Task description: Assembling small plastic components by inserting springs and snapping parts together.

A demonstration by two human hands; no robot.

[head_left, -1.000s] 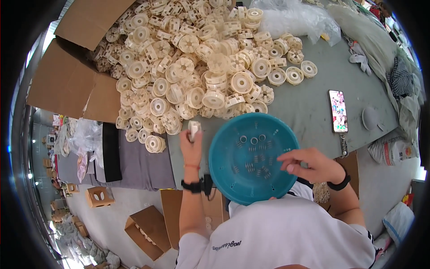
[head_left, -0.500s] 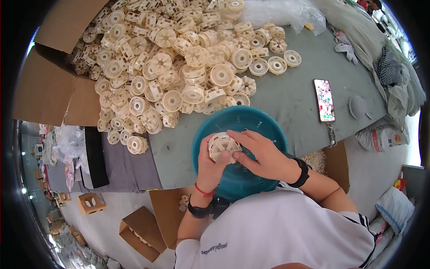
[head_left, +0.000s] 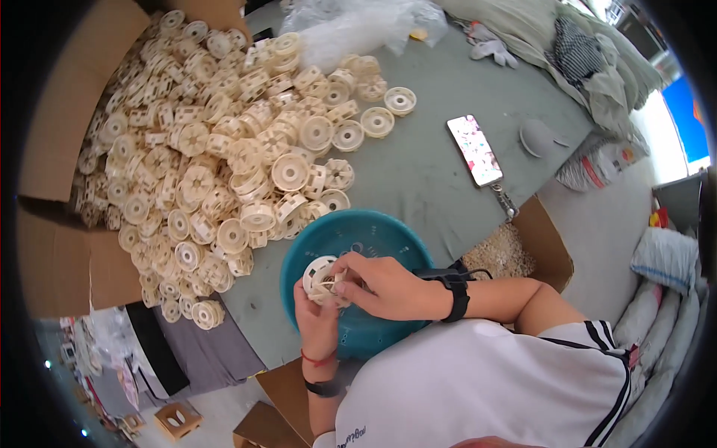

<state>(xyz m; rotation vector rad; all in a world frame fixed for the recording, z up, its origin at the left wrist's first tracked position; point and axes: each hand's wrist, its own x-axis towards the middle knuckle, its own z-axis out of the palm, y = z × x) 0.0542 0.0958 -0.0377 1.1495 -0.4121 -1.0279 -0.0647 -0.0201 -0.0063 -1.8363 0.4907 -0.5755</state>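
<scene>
- The left hand curls its thumb and fingers around the lower left edge of a cream plastic wheel, gripping it.
- The right hand is bent inward with its fingers bunched, the fingertips against the right side of the same wheel; they cover that spot, so I cannot tell whether they pinch a smaller piece.
- The held wheel is tilted, above the left part of a round teal basin, and well apart from the pile.
- Inside the basin, near its far side, lie a small ring and a few thin wire springs, partly hidden by the right hand.
- The basin sits by the near edge of a grey-green worktop.
- A large heap of cream plastic wheels spreads over the left of the worktop, some flat, some on edge, beside an open cardboard box.
- To the right of the heap, a lit smartphone with a beaded strap lies near a grey cup-shaped piece.
- Farther back are clear plastic sheeting and a pale glove.
- Below the worktop's right edge, a carton holds many small pale pieces.
- A red cord bracelet circles the left wrist; a black band circles the right.
</scene>
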